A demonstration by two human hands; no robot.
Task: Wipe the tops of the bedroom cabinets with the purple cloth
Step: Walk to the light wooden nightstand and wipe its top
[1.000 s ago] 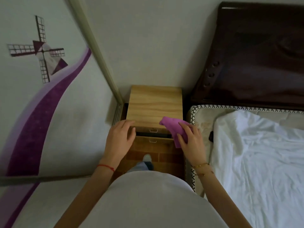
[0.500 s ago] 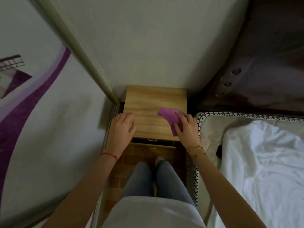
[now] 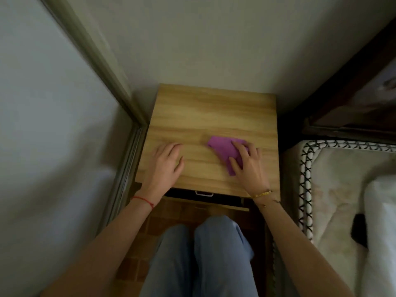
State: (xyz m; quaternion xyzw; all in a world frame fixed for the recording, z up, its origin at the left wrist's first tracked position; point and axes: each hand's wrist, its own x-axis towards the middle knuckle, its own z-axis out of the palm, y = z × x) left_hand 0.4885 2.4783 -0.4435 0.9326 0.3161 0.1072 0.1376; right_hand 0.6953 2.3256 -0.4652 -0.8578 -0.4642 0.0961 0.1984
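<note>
Your right hand (image 3: 249,166) presses the folded purple cloth (image 3: 222,150) flat-fingered on the grained wooden cabinet (image 3: 212,112) (apparently mid-top); your left hand (image 3: 165,166) rests open.

**Both hands down flat, arms reaching forward**

Your left hand (image 3: 165,161) lies palm-down, fingers straight and close together. Your right hand (image 3: 248,166) lies palm-down too, fingers spread and pressing flat. Both forearms extend forward, wrists low, knees between them.
</note>
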